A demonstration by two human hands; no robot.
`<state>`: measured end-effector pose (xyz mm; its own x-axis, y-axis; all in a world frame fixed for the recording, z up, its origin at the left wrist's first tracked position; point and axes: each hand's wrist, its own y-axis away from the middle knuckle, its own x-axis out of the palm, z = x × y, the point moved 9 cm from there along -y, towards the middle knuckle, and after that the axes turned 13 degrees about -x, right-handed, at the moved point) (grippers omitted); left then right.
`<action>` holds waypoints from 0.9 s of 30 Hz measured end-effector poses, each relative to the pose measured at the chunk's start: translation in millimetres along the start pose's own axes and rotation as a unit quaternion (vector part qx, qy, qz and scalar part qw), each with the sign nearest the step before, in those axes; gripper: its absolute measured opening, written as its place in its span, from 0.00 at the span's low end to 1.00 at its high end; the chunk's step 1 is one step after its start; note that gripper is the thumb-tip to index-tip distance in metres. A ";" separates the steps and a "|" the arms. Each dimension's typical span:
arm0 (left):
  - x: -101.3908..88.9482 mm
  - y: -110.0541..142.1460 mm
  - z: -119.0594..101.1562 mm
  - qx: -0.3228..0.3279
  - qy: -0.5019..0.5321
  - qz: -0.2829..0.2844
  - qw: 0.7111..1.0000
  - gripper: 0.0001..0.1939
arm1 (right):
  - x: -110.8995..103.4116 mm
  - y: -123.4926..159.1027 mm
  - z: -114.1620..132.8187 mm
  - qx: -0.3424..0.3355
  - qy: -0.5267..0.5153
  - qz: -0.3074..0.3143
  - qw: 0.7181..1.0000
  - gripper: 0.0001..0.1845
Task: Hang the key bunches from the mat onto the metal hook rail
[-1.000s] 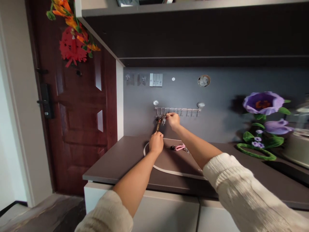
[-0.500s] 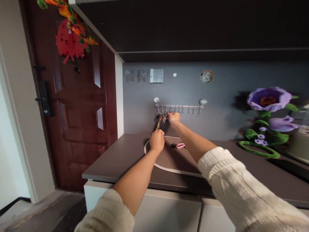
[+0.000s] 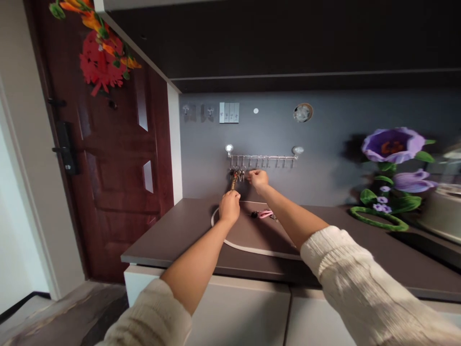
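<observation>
A clear hook rail (image 3: 264,157) is fixed to the grey wall. From its left hooks hangs a bunch of keys (image 3: 240,175) on rings. A patterned brown-gold key strap (image 3: 234,181) hangs down among them. My left hand (image 3: 229,206) is closed around the lower end of this strap. Just right of the keys is my right hand (image 3: 258,178), its fingers half curled and slightly apart, with a small gap to the keys and nothing visible in them. On the counter below lies a pink strap (image 3: 265,214) with a black piece at one end, partly behind my right forearm.
A brown mat with a pale edge (image 3: 252,251) lies on the dark counter (image 3: 162,235). Purple fabric flowers (image 3: 392,146) stand at the right. Overhead is a dark cabinet (image 3: 288,43). The red-brown door (image 3: 122,182) is at the left.
My right hand has drawn slightly away from the keys, its fingers loosening. My left hand stays on the key strap. The whole view has shifted a little.
</observation>
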<state>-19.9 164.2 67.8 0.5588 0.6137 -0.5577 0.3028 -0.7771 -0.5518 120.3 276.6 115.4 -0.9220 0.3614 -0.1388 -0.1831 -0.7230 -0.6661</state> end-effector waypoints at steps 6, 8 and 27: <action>0.7 -1.9 -0.3 -0.014 0.040 0.026 0.999 0.08 | -17.5 30.1 15.0 0.018 -0.080 0.065 0.995 0.06; 1.5 -4.1 -5.2 -0.011 0.044 0.037 0.998 0.08 | -24.5 41.1 17.3 0.013 -0.086 0.089 0.992 0.06; 62.9 7.3 -19.1 0.127 -0.068 0.171 0.975 0.13 | -59.9 91.9 4.2 -0.149 0.149 0.175 0.962 0.10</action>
<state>32.2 194.4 40.5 0.4801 0.3517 -0.8037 -0.0930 -0.8906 -0.4452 157.3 186.0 65.5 -0.7630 0.3117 -0.5662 0.2668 -0.6461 -0.7152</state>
